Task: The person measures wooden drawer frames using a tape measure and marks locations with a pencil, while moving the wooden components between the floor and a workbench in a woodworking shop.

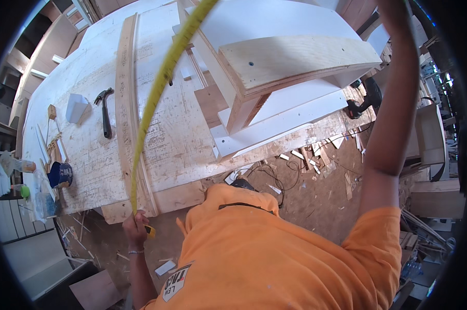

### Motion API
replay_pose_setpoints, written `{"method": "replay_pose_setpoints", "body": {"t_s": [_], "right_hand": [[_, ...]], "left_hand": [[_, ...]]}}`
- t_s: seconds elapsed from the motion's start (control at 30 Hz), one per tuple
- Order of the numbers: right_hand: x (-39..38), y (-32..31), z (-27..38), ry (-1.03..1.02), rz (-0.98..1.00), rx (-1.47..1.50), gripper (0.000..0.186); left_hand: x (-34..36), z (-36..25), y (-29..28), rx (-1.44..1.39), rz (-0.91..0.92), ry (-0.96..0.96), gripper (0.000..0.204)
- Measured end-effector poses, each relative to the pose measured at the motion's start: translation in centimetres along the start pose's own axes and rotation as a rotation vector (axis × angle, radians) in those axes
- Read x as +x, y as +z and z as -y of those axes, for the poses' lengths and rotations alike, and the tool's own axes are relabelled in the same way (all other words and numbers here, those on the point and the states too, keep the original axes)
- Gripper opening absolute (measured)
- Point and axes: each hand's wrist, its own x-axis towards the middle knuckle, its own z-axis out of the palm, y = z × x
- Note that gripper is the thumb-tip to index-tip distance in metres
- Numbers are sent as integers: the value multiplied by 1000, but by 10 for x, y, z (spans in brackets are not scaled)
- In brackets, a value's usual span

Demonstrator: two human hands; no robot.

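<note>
tape measure [163, 80], yellow, one: case [150, 231] gripped in our closed left hand [135, 230], blade [147, 116] bowing over the workbench [83, 165] past the upper edge. right hand: out of view; its grip we cannot tell. wooden strip [124, 98]: one, beneath. handling, we judge: blade untwisted, drawn taut, read square-on.

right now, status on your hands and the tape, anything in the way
Left hand gripping yellow tape measure, right hand out of frame. Blade runs up past picture's top edge. Hammer on workbench, left of blade.
</note>
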Motion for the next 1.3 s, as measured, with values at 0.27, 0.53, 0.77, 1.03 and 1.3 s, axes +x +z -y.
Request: {"method": "replay_pose_setpoints", "body": {"t_s": [0.27, 0.53, 0.77, 1.03, 1.3], "right_hand": [[-117, 34, -11, -264, 615, -43, 55], [-122, 57, -30, -496, 458, -299, 88], [-92, 89, -7, -351, 622, -382, 70], [-112, 97, -22, -449, 374, -280, 70], [-121, 90, 15, -477, 237, -223, 62]], "left_hand": [[3, -20, 4, -201, 62, -183, 45], [29, -21, 10, -452, -83, -340, 57], [35, -21, 1, -335, -107, -233, 58], [31, -47, -37, -516, -277, -262, 60], [5, -25, -63, -647, -381, -610, 62]]}}
